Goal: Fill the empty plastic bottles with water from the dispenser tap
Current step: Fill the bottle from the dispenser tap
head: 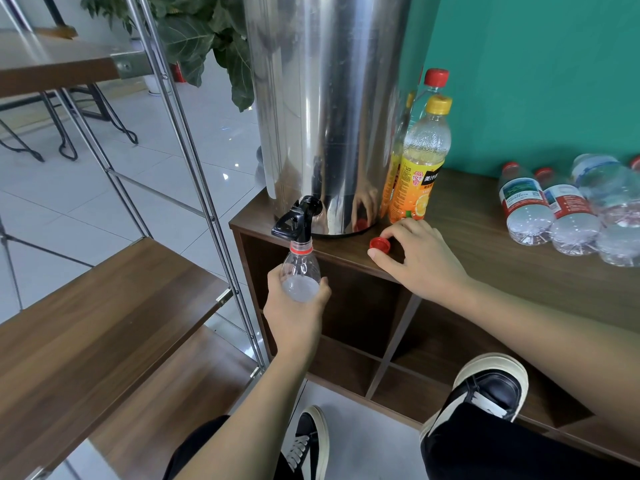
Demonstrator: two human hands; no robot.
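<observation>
Setting: a dark wooden cabinet (485,244) with open cubbies is seen against a teal wall; wooden shelving on a metal frame (104,306) is noted at left, pale floor tiles beyond.
Dispenser: a tall steel urn (325,98) is stood on the cabinet's front corner; its black tap (294,220) overhangs the edge.
Bottle in hand: a clear plastic bottle (299,271) with a red neck ring is held upright, uncapped, its mouth right at the tap spout. Fill level cannot be told.
Left hand: the left hand (294,306) is wrapped around the bottle's lower body.
Right hand: the right hand (419,261) is laid on the cabinet top, thumb and fingers closed on a red cap (380,243).
Other bottles: an orange-label bottle (420,161) and a red-capped one (433,84) are stood beside the urn; several capped bottles (561,213) are laid on their sides at right, well apart.
Tap state: the lever is untouched by either hand; flow cannot be confirmed.
Risks: water may be spilled onto the floor and shoes if the narrow mouth is let drift off the spout. Overflow is likely if the level is not watched. The grip may be loosened as weight is added.
</observation>
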